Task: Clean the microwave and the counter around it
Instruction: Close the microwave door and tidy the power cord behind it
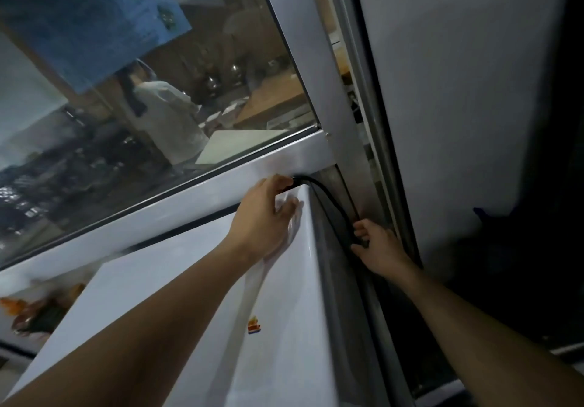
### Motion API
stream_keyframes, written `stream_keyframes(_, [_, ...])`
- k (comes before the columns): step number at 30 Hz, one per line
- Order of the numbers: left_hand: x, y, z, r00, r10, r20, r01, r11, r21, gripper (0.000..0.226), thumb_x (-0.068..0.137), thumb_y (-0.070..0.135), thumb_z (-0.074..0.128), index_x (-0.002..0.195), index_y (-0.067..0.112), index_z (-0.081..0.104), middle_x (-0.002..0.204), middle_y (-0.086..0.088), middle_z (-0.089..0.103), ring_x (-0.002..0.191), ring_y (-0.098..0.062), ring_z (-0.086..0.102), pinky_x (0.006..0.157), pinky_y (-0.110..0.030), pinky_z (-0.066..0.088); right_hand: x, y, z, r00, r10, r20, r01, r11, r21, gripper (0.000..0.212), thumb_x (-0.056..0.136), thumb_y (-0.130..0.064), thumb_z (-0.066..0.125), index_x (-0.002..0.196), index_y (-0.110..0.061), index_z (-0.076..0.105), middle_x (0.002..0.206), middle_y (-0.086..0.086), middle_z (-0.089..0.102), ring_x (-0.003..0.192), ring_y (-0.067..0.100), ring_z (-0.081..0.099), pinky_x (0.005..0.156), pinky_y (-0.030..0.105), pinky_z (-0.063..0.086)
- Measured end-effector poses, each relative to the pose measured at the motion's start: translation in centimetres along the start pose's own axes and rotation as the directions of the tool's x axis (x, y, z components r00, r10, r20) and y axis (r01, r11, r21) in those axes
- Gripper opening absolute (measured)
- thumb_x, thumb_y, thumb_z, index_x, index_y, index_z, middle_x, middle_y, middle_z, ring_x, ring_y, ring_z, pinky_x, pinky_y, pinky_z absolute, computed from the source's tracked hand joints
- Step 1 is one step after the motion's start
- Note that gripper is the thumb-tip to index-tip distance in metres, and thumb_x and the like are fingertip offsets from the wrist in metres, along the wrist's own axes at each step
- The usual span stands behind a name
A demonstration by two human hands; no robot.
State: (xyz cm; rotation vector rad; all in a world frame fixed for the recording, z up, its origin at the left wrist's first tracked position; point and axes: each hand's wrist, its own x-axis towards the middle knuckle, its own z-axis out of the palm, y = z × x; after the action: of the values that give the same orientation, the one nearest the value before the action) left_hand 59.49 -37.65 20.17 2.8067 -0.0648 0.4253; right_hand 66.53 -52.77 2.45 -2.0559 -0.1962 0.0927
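The white microwave (177, 305) fills the lower middle, seen from above its top. A black power cable (331, 199) runs from behind its rear right corner down the right side. My left hand (265, 217) rests on the top rear corner, fingers pinching the cable's upper end. Lower down in the narrow gap, my right hand (376, 248) is closed around the same cable. The cable's far end behind the microwave is hidden.
A window with a white frame (189, 195) stands right behind the microwave; a person shows in the glass (158, 90). A grey vertical post (357, 141) and a large white panel (458, 122) close in the right side. A small sticker (254, 326) marks the microwave's top.
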Motion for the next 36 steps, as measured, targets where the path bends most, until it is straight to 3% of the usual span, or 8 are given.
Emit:
stream_keyframes(5, [0.2,0.4,0.0,1.0,0.024,-0.002,-0.024,1.0,0.009,0.031,0.093,0.026,0.055,0.122,0.017,0.054,0.123,0.0,0.059,0.114,-0.015,0.054,0.096,-0.026,0.041,0.4,0.4,0.2,0.999,-0.032,0.035,0.034,0.998,-0.058,0.039,0.085,-0.016,0.066,0.122,-0.007,0.057,0.115,0.011,0.058,0.105,0.024,0.056,0.088,0.025,0.042])
stream_keyframes(10, [0.2,0.9,-0.1,0.999,0.028,0.022,-0.028,1.0,-0.006,0.031,0.094,0.025,0.054,0.124,0.017,0.053,0.125,-0.001,0.058,0.116,-0.016,0.053,0.1,-0.033,0.043,-0.3,0.8,-0.5,0.999,-0.04,0.02,0.042,0.997,-0.063,0.007,0.088,-0.011,0.06,0.088,-0.004,0.062,0.094,0.011,0.06,0.089,0.025,0.061,0.071,0.023,0.043])
stream_keyframes(14, [0.0,1.5,0.0,0.999,0.033,0.032,-0.032,0.999,-0.028,0.032,0.093,0.026,0.055,0.125,0.019,0.052,0.128,-0.001,0.057,0.117,-0.016,0.052,0.097,-0.026,0.04,-1.1,1.4,-3.2,0.999,-0.045,-0.002,0.044,0.996,-0.077,0.011,0.09,-0.009,0.056,0.086,0.001,0.058,0.082,0.015,0.065,0.072,0.023,0.058,0.058,0.026,0.038])
stream_keyframes(16, [-0.1,1.8,0.0,0.998,0.038,0.043,-0.036,0.999,-0.04,0.033,0.093,0.025,0.056,0.125,0.019,0.052,0.128,-0.001,0.056,0.117,-0.017,0.052,0.096,-0.026,0.04,-1.3,1.5,-4.8,0.999,-0.041,-0.025,0.039,0.997,-0.072,0.013,0.089,-0.009,0.057,0.083,0.003,0.058,0.078,0.018,0.064,0.072,0.026,0.058,0.063,0.029,0.044])
stream_keyframes(21, [0.4,3.4,-0.1,0.995,0.078,0.064,-0.078,0.997,-0.012,0.035,0.09,0.021,0.059,0.124,0.017,0.054,0.126,-0.004,0.056,0.117,-0.021,0.051,0.1,-0.034,0.042,-1.6,0.7,-9.1,0.993,-0.047,-0.104,0.034,0.992,-0.122,0.013,0.087,-0.017,0.061,0.075,-0.011,0.062,0.069,0.001,0.062,0.067,0.019,0.059,0.063,0.029,0.048])
stream_keyframes(25, [1.4,5.1,0.2,0.99,0.112,0.09,-0.112,0.994,-0.004,0.038,0.088,0.019,0.061,0.125,0.016,0.053,0.128,-0.005,0.054,0.119,-0.022,0.05,0.101,-0.039,0.043,-2.0,-1.0,-12.1,0.971,-0.109,-0.211,0.071,0.981,-0.18,0.031,0.082,-0.02,0.068,0.055,-0.022,0.052,0.052,-0.012,0.052,0.05,-0.002,0.046,0.046,0.018,0.032])
stream_keyframes(29, [2.8,6.8,0.5,0.98,0.156,0.123,-0.165,0.984,0.063,0.041,0.087,0.019,0.062,0.127,0.019,0.051,0.131,-0.003,0.052,0.12,-0.023,0.049,0.101,-0.04,0.042,-2.6,-3.7,-14.4,0.95,-0.164,-0.266,0.101,0.967,-0.236,0.026,0.078,-0.023,0.072,0.058,-0.025,0.055,0.054,-0.014,0.053,0.053,0.003,0.048,0.05,0.018,0.031])
stream_keyframes(36, [4.2,9.0,0.9,0.98,0.142,0.14,-0.15,0.988,0.047,0.033,0.086,0.023,0.064,0.119,0.02,0.059,0.121,-0.002,0.061,0.112,-0.022,0.057,0.093,-0.037,0.048,-4.2,-8.1,-17.2,0.954,-0.21,-0.212,0.157,0.958,-0.241,0.003,0.082,-0.018,0.069,0.081,-0.022,0.07,0.078,-0.004,0.067,0.073,0.012,0.061,0.071,0.028,0.05])
